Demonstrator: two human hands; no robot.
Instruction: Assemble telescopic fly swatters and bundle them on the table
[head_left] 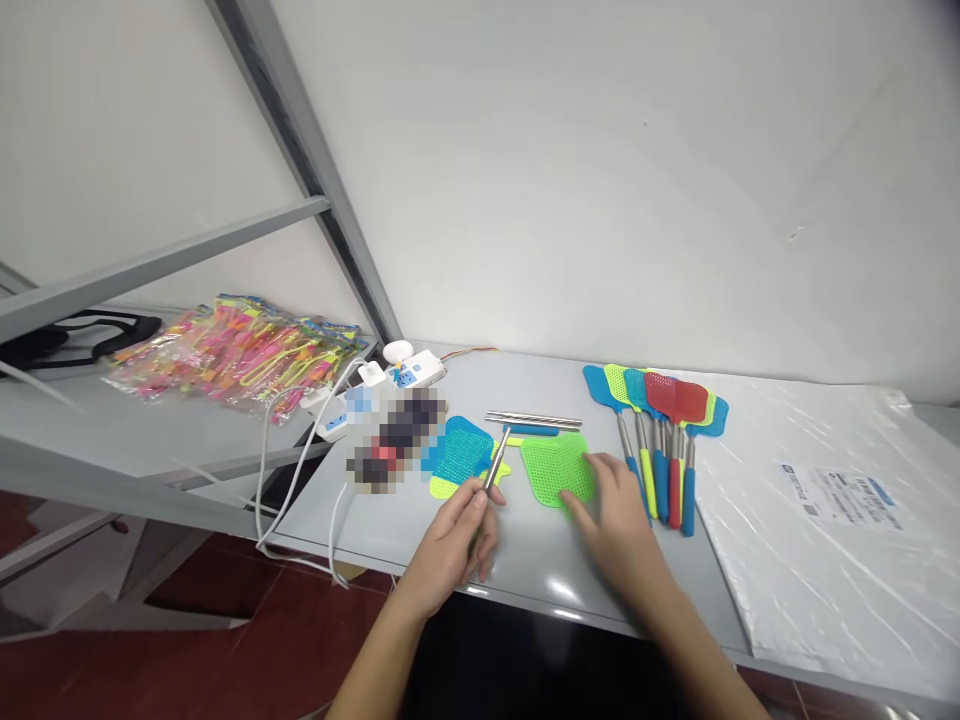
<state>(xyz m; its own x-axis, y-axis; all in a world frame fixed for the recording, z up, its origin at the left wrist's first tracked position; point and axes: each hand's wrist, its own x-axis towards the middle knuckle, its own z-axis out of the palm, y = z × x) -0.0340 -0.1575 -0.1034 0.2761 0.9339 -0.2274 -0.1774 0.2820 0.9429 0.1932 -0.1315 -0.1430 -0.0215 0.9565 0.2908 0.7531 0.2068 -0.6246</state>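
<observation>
My left hand (pixel 457 530) is closed around a thin metal rod (pixel 497 460), which points up and away from me. My right hand (pixel 619 515) has its thumb and fingers at the right corner of a bright green perforated fly swatter head (pixel 553 465). Left of the rod, a blue fly swatter head (pixel 461 450) overlaps a yellow one (pixel 444 488). Behind my hands lie several bare metal rods (pixel 534 418), with a blue handle grip (pixel 531 430) just in front of them.
Several assembled fly swatters (pixel 675 400) are fanned out at right, beside a white plastic-wrapped package (pixel 832 560). Power strips (pixel 416 370) with white cables stand at left near a pixelated object (pixel 397 440). Colourful bagged items (pixel 247 350) lie on the left shelf beyond a metal post (pixel 330 210).
</observation>
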